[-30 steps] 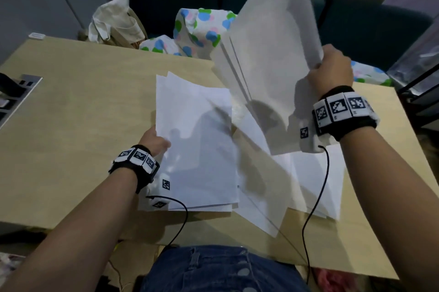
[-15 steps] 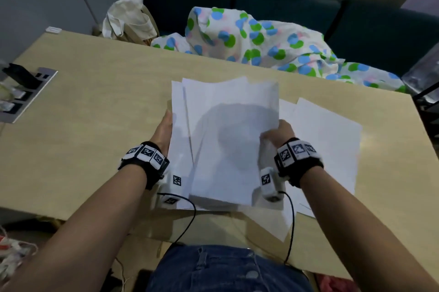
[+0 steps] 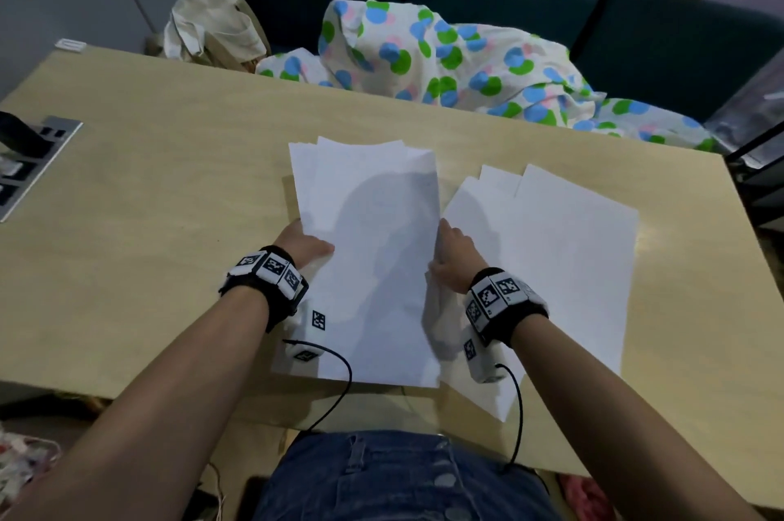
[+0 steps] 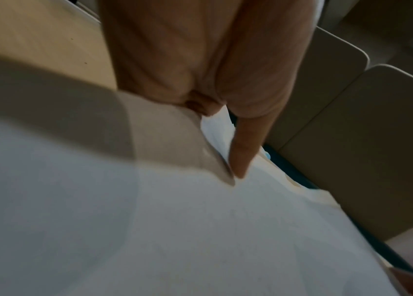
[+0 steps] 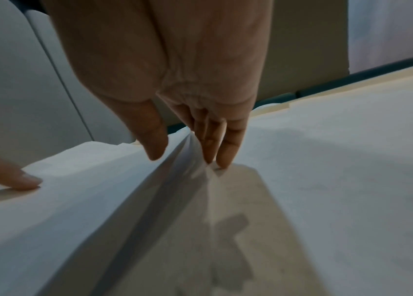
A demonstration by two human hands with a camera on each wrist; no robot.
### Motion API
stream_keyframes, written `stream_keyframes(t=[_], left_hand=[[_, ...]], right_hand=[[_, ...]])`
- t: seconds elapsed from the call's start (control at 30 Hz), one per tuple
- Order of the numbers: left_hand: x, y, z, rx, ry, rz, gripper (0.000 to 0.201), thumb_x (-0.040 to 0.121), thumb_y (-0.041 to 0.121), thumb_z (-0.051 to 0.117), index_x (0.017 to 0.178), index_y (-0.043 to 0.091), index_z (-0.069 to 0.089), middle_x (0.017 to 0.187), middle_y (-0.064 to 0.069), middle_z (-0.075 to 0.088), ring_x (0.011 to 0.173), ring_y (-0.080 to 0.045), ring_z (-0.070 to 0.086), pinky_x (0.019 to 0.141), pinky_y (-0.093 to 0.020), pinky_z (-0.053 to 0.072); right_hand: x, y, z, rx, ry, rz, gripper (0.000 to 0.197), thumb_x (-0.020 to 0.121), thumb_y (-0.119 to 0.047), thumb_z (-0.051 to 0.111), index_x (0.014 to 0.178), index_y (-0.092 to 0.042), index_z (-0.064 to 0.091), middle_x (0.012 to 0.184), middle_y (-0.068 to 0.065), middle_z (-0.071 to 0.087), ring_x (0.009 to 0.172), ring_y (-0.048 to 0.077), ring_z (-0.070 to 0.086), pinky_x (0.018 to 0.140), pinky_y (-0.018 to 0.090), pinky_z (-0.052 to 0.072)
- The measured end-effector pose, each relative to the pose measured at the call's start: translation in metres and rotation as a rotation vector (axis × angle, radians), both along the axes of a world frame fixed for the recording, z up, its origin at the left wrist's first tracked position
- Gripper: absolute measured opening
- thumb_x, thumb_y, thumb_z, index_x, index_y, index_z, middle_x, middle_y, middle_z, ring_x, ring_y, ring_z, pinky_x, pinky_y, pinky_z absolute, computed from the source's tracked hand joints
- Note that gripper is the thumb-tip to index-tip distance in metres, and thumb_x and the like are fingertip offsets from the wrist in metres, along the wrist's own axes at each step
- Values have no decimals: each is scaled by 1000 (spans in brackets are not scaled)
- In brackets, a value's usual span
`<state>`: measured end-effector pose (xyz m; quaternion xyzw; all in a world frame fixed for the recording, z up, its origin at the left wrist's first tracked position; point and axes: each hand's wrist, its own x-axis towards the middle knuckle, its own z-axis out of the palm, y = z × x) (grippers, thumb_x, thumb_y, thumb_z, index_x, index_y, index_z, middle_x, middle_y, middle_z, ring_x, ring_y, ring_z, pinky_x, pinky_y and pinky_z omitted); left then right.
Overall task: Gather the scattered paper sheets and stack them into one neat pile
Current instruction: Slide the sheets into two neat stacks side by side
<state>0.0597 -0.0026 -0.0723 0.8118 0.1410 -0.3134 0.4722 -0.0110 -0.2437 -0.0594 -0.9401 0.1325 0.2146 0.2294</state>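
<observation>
A loose pile of white paper sheets (image 3: 369, 257) lies mid-table on the wooden table (image 3: 148, 189), its far edges uneven. My left hand (image 3: 309, 242) grips the pile's left edge; the left wrist view shows the thumb (image 4: 241, 160) on top of the paper (image 4: 175, 230) and the other fingers hidden under it. My right hand (image 3: 445, 251) pinches the right edge, which is lifted. Its thumb (image 5: 154, 144) is above the pile (image 5: 73, 200) and its fingers (image 5: 225, 150) are below. Several more sheets (image 3: 564, 266) lie fanned out just right of the pile, partly under my right wrist.
A polka-dot cloth (image 3: 445, 62) and a cream fabric bag (image 3: 212, 28) sit along the table's far edge. A socket panel (image 3: 29, 155) is set in the table at the far left. A dark shelf frame (image 3: 759, 151) stands off the right side.
My right hand brought its raised bunch of sheets down onto the pile at my left hand, then shifted to the pile's right edge. The sheets on the right are now uncovered.
</observation>
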Motion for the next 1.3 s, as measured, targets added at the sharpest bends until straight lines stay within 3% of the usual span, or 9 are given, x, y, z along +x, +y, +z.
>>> stream_keyframes(t=[0.23,0.37,0.57,0.7,0.8,0.9,1.03,1.2,1.3], left_hand=[[9,3,-11,145,-14,-64,74,79,16,69,144,6,35,143,-14,48,126,-32,51,106,-44,42],[10,1,-12,187,-22,-66,72,84,14,66,146,5,30,147,-14,43,130,-31,46,107,-40,40],[14,1,-13,204,-19,-104,73,82,16,67,145,6,33,145,-14,46,129,-30,48,106,-39,41],[16,4,-14,208,-13,-116,74,81,17,67,145,7,32,144,-13,46,127,-31,49,106,-39,42],[15,3,-15,199,-14,-118,72,83,16,66,145,8,32,144,-13,46,128,-31,49,106,-39,41],[15,1,-17,199,-28,-117,66,85,12,64,144,6,34,143,-13,47,128,-31,48,104,-36,39],[14,1,-19,193,-30,-97,67,86,13,64,144,6,34,145,-13,45,130,-31,47,107,-37,39],[12,2,-18,197,-21,-81,72,85,15,66,147,6,30,150,-11,39,135,-30,42,110,-38,36],[11,3,-17,204,-2,-74,78,85,18,66,150,7,23,155,-12,32,140,-30,36,113,-40,33]], right_hand=[[-12,-58,18,-228,-2,-473,62,85,-23,56,141,-12,30,142,16,35,132,36,32,104,50,33],[-37,-108,25,-176,103,-897,98,75,-42,73,146,-8,15,151,19,17,141,39,18,110,55,26],[-47,-112,26,-129,167,-1010,114,63,-55,79,145,-6,17,151,19,20,140,40,23,109,54,29],[-36,-98,22,32,127,-1024,80,79,-24,72,141,0,27,138,21,45,127,37,46,107,45,38],[-35,-95,26,54,136,-934,28,77,-12,69,96,6,60,84,16,63,85,33,61,80,35,50],[-31,-104,37,2,70,-899,25,84,-12,63,67,1,51,81,17,57,78,32,56,71,33,46],[-31,-135,44,-211,-30,-949,28,85,-16,54,102,6,61,121,23,57,119,39,50,97,47,44],[-59,-138,41,-231,212,-949,95,74,-47,70,148,-17,18,154,21,9,141,44,16,105,59,30],[-63,-141,26,-156,167,-1035,114,68,-46,77,150,-12,6,155,22,9,143,41,14,112,57,23]])
